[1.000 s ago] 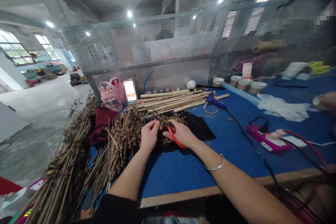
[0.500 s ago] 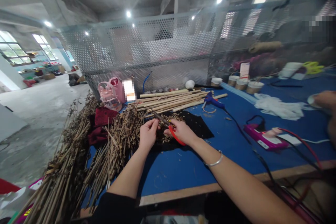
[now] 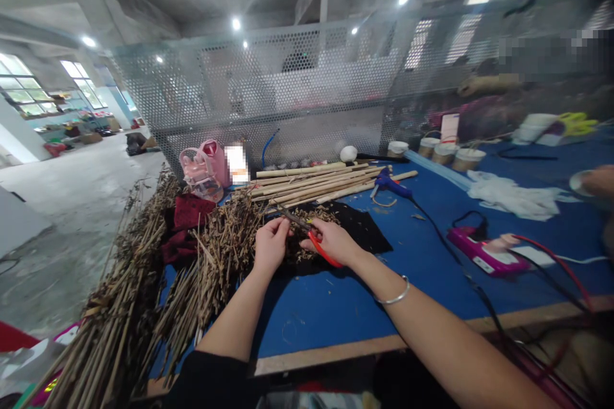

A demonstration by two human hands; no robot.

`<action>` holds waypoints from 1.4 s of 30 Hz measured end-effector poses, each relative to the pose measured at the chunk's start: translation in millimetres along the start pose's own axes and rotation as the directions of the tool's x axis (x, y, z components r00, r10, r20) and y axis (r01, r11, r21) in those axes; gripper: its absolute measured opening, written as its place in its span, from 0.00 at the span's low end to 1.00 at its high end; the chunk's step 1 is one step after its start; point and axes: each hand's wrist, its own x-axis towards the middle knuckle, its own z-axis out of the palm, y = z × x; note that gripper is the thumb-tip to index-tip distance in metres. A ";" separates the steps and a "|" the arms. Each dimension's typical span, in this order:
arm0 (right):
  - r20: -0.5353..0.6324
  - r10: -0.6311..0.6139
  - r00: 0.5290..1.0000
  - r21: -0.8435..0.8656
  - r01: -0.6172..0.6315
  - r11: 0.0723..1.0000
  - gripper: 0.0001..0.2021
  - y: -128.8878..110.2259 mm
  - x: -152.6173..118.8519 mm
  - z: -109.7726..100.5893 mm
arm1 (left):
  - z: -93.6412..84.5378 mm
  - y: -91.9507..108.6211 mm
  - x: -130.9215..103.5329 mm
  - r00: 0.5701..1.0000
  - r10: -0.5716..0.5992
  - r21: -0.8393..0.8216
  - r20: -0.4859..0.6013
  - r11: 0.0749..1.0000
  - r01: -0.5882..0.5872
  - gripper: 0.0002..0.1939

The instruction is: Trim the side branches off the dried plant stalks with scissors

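Observation:
Red-handled scissors are gripped in my right hand, their dark blades pointing up and left toward my left hand. My left hand is closed in a pinch beside the blades; whatever lies between its fingers is too small to make out. Beneath both hands, a heap of dried plant clippings lies on a black cloth. Just left of my left hand is a bundle of dried stalks. Behind the hands, several pale sticks lie side by side.
A blue glue gun with a cord and a pink power strip are on the blue table. More dried stalks lean along the left edge. A perforated metal screen stands behind. At far right is another person's hand.
My hands and the scissors stay in nearly the same place. The view shifts slightly. At far right, the other person's hand has moved a little.

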 end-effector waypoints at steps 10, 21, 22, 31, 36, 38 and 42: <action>-0.002 0.015 1.000 -0.016 -0.015 1.000 0.18 8.6 1.9 -2.7 | -1.1 -6.7 2.4 1.000 -0.019 0.077 0.007 0.997 0.018 0.18; -0.064 0.091 0.994 0.638 -0.030 0.770 0.13 -6.6 7.3 8.2 | 6.2 -0.5 -9.5 0.966 0.111 0.137 0.234 0.980 -0.146 0.30; -0.050 0.098 0.994 0.672 -0.039 0.740 0.13 -8.2 6.9 8.7 | 6.4 0.8 -10.7 0.959 0.126 0.148 0.255 0.975 -0.167 0.31; -0.171 0.106 0.980 0.702 0.045 0.710 0.08 1.1 6.8 0.2 | 0.0 3.0 -6.4 0.938 -0.046 0.095 0.343 0.995 0.014 0.22; -0.146 0.011 0.989 0.627 0.084 0.774 0.09 -2.0 3.3 -9.9 | 0.1 2.7 -8.0 0.811 -0.163 0.010 0.562 0.982 0.191 0.22; -0.143 -0.011 0.990 0.593 0.094 0.800 0.09 -5.4 1.7 -13.5 | 0.5 4.4 -8.9 0.769 -0.189 -0.003 0.611 0.971 0.241 0.21; -0.158 0.017 0.987 0.570 0.077 0.818 0.09 -9.4 0.3 -16.3 | 0.3 7.5 -9.9 0.772 -0.238 0.034 0.590 0.962 0.271 0.21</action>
